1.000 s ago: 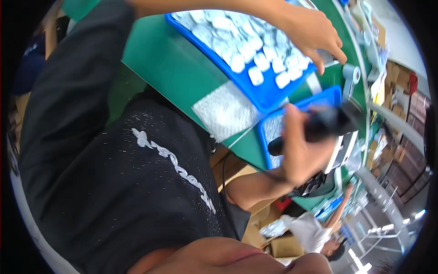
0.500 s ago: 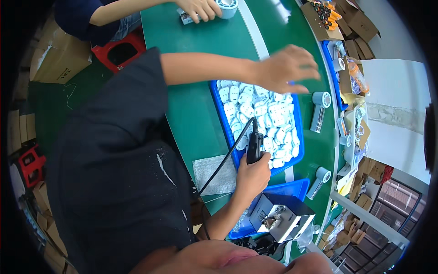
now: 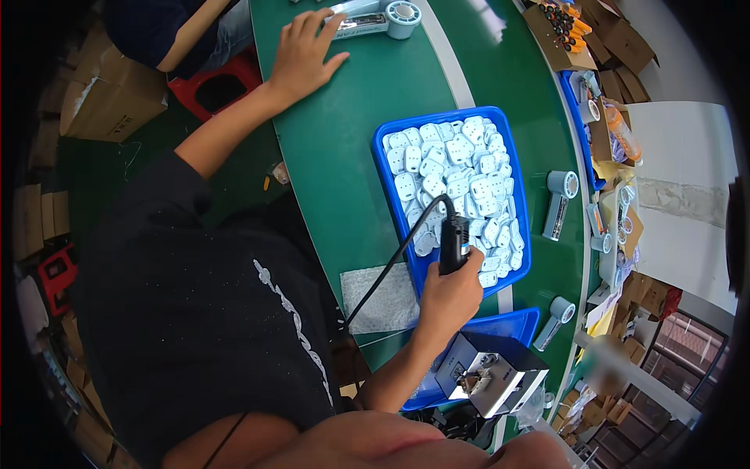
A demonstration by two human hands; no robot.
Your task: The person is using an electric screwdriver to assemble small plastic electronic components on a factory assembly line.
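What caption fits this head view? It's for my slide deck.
Right hand holds a black corded tool over a blue tray of white plugs.

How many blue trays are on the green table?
3. One big blue tray full of white plugs in the middle, one lower tray beside the right hand, one far tray by the boxes. More may be hidden.
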